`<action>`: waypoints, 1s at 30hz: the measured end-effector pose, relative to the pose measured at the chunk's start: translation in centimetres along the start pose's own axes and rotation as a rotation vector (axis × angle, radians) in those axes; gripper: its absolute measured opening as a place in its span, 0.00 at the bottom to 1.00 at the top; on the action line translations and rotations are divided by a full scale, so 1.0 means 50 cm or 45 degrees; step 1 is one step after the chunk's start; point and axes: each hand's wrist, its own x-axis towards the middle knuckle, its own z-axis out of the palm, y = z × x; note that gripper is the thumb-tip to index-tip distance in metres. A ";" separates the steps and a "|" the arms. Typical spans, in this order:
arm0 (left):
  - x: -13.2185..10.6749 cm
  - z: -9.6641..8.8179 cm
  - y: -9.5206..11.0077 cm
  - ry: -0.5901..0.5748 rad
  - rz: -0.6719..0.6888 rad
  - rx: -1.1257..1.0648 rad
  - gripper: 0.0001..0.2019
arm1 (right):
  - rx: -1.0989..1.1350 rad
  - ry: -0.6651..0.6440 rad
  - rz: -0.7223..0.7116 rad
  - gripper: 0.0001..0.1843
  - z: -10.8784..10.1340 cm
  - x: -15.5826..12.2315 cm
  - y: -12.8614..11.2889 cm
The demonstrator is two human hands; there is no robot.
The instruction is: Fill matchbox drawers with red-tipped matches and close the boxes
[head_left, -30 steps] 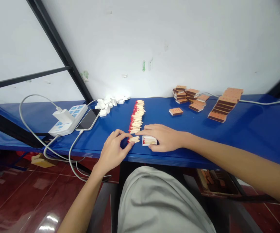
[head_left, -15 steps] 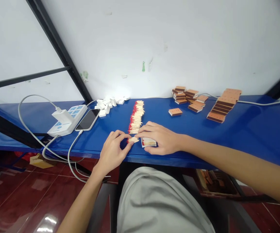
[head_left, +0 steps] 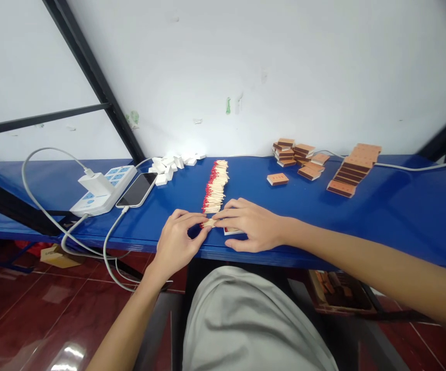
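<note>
My left hand (head_left: pixel 180 234) pinches a small bunch of matches (head_left: pixel 209 222) between thumb and fingers, near the table's front edge. My right hand (head_left: pixel 255 225) is open, its fingers stretched left so that the tips touch the same matches. Beneath its palm and fingers lies a white matchbox tray (head_left: pixel 231 231) holding matches, mostly hidden. The right thumb runs along the tray's front side. Just behind both hands, a long row of matches (head_left: pixel 215 188) lies with red heads to the left.
White trays (head_left: pixel 168 166) are heaped at the back left. Brown matchboxes (head_left: pixel 284 152) stand piled at the back right, one matchbox (head_left: pixel 277 179) apart, beside a leaning row of matchbox sleeves (head_left: pixel 354 170). A phone (head_left: pixel 137 189) and power strip (head_left: pixel 104 190) with cables occupy the left.
My right hand has shifted slightly left and towards me, covering more of the tray. My left hand keeps its pinch on the matches. The view has moved a little.
</note>
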 end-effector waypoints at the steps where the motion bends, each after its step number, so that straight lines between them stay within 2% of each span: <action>1: 0.000 0.001 0.000 0.001 -0.007 0.000 0.10 | 0.001 0.003 -0.005 0.24 0.000 0.000 0.001; 11: -0.003 0.001 -0.004 -0.005 -0.044 -0.087 0.08 | -0.013 0.006 -0.015 0.22 0.003 0.000 0.002; 18: 0.001 -0.003 -0.005 -0.019 -0.097 -0.144 0.08 | 0.101 -0.030 -0.011 0.28 -0.001 0.001 0.003; 30: 0.002 -0.004 -0.003 -0.064 -0.118 -0.142 0.08 | 0.126 -0.049 0.024 0.21 0.000 -0.001 0.004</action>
